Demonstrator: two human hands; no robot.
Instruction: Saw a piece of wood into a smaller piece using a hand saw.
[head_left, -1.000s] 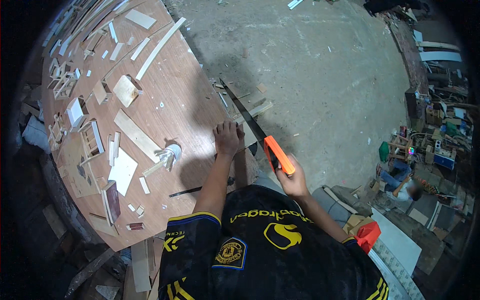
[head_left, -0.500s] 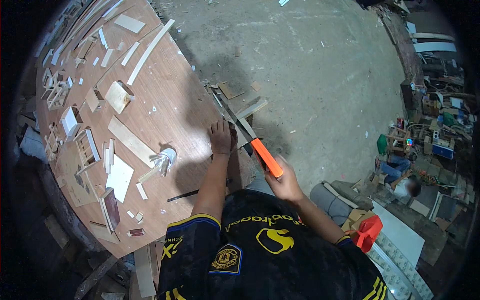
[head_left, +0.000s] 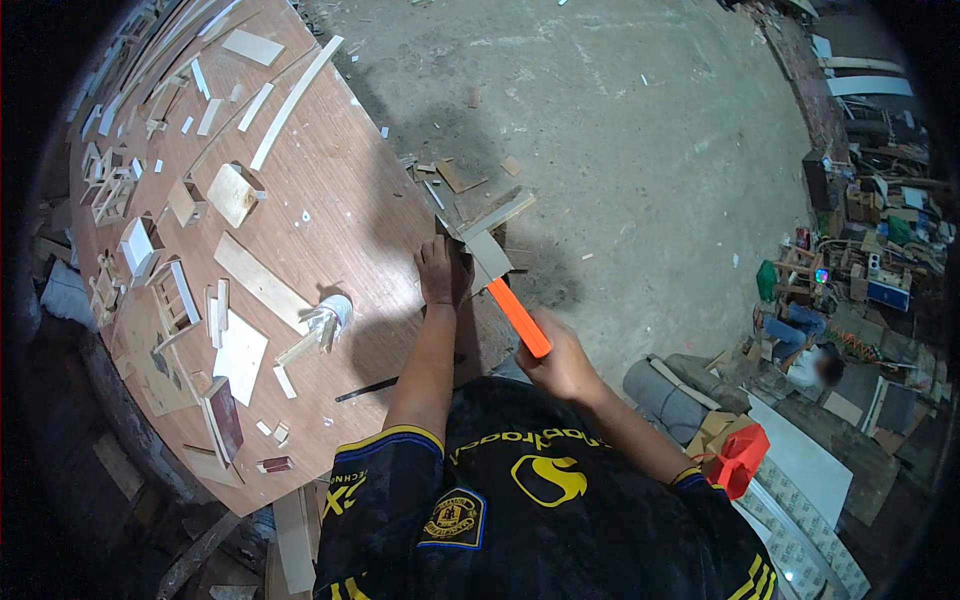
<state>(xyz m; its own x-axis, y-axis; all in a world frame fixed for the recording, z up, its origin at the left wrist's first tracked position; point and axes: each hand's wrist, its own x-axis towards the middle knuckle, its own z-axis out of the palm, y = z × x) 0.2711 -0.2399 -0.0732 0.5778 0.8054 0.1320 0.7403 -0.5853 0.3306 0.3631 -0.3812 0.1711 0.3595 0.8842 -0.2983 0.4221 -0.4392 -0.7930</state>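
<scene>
My right hand point(head_left: 562, 362) is closed round the orange handle of a hand saw point(head_left: 519, 318). The saw points away from me and to the left, over the table's right edge. My left hand point(head_left: 437, 272) bears down at that edge with its fingers bent, beside a pale flat piece of wood point(head_left: 487, 254) that juts out past the table. The hand and the piece hide most of the blade. How the left fingers grip the piece is partly hidden.
The brown table point(head_left: 340, 235) carries small wooden chair-like frames, loose strips and a white cup point(head_left: 335, 313) with sticks in it. Offcuts point(head_left: 460, 177) lie on the floor beyond the edge. A person point(head_left: 806, 365) sits far right; a red bag point(head_left: 738, 461) is nearer.
My right hand and the saw have shifted slightly left, and less of the blade shows. More of the pale wood is visible. My left hand stays at the table edge.
</scene>
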